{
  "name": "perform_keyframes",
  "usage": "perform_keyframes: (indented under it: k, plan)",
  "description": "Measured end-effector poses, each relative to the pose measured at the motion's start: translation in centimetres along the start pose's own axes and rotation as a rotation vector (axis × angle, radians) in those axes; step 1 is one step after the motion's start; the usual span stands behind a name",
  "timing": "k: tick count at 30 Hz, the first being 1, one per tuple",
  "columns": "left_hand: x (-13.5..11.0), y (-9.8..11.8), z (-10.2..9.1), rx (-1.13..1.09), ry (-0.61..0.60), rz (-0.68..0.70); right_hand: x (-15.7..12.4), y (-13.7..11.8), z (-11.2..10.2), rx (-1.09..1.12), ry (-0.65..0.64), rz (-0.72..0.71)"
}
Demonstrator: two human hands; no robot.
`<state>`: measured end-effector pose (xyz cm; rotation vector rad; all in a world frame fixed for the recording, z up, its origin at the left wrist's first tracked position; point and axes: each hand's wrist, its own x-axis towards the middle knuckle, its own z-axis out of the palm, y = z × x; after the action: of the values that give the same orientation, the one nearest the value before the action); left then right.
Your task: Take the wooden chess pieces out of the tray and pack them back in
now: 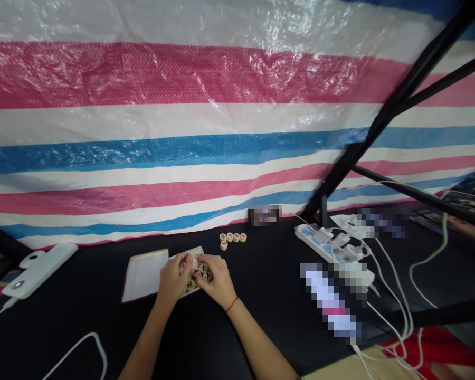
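Observation:
A shallow pale box (200, 251) full of round wooden Chinese chess pieces (190, 285) lies on the black table, dark characters showing on them. Over the box's left side my left hand (174, 275) is curled, thumb and fingers close together. Something pale shows between them, partly hidden. My right hand (217, 278), with a red cord at the wrist, reaches in from the right. Its thumb and forefinger are apart, touching pieces inside. The box lid (145, 275) rests with its white inside up, left of the box. Behind the box stand several pieces with red characters (230, 237).
A white power strip (319, 244) with plugs and trailing cables lies to the right, near a blurred-out phone-like object (332, 303). At left is a long white device (41, 272). Striped sheeting (182, 158) and black frame bars (350, 153) border the table. Another person's arm (469, 228) shows far right.

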<state>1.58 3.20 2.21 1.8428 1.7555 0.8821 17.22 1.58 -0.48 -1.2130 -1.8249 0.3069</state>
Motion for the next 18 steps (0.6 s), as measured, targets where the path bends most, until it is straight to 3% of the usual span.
perform_keyframes:
  k: [4,8,13,15,18]
  plan:
    - [-0.8,1.0,0.2,-0.243,-0.044,-0.064,0.0,-0.4,0.1,0.052,0.015,-0.041]
    - [-1.1,1.0,0.6,-0.374,0.007,-0.114,0.1,0.4,-0.2,0.043,0.110,-0.012]
    - [-1.1,-0.2,0.5,-0.588,0.098,-0.211,0.1,4.7,-1.9,-0.125,0.380,0.297]
    - [-1.1,-0.5,0.4,-0.619,0.077,-0.255,-0.1,6.6,-2.6,-0.204,0.381,0.389]
    - [-1.3,-0.8,0.7,-0.638,0.040,-0.263,-0.2,8.2,-3.0,-0.284,0.320,0.400]
